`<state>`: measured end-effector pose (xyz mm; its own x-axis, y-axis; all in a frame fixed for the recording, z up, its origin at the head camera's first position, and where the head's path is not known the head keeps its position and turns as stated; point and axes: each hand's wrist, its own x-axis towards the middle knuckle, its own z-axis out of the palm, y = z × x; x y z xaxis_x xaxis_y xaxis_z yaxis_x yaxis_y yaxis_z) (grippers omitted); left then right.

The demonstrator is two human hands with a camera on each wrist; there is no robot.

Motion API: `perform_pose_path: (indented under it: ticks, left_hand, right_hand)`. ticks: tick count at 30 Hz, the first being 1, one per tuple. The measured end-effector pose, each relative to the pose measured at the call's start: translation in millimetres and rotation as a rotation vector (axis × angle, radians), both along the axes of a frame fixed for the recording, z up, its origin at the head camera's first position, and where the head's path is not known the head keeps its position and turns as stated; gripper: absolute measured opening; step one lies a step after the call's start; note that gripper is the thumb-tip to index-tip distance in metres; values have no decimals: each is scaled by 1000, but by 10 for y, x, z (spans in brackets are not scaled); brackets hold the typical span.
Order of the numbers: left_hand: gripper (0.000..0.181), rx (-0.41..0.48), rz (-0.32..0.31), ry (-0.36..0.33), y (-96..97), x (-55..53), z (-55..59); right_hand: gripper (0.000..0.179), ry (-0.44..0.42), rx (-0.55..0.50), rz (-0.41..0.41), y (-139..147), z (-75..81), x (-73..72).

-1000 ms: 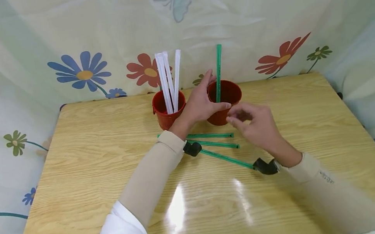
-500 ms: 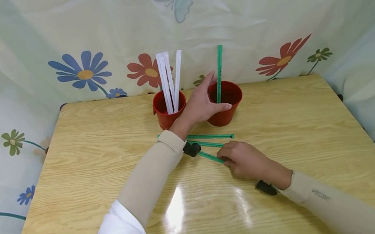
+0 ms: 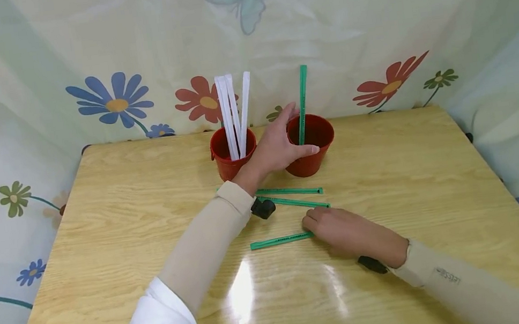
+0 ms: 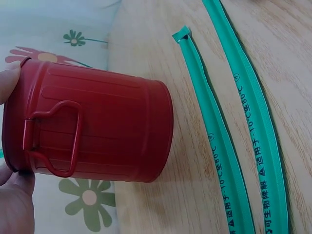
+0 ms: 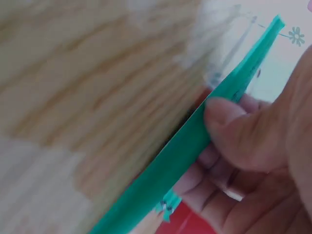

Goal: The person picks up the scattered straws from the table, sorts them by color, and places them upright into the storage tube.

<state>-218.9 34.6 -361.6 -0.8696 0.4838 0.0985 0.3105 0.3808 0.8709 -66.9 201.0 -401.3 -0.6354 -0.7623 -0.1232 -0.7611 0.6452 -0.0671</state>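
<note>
The table (image 3: 410,165) is pale, glossy and wood-grained. A red pail (image 3: 307,165) stands on it, gripped by the left hand (image 3: 278,144), and a second pail (image 3: 230,170) stands just left of that hand. Two green straws (image 3: 293,202) lie between the hands, partly under the left arm (image 3: 213,246), the nearer one's end just beyond the right hand (image 3: 345,230).
</note>
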Motion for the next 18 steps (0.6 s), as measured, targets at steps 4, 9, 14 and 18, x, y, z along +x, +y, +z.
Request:
perform_pose_path:
  ticks: [4,9,14,18]
  left_hand:
    - [105,-6,-3,2,-1,10,-5]
    - [105,-7,-6,5,-3,12,4]
    - [105,-2,-2,10,-2,12,12]
    - [105,8,-3,7,-1,16,18]
  right_hand:
    - [42,17,-83,48,93,54,28]
    - [47,9,-297,31,176,254,37]
    - [39,57,-479,31,188,469,2]
    - [39,74,-588,29,200,586,-46]
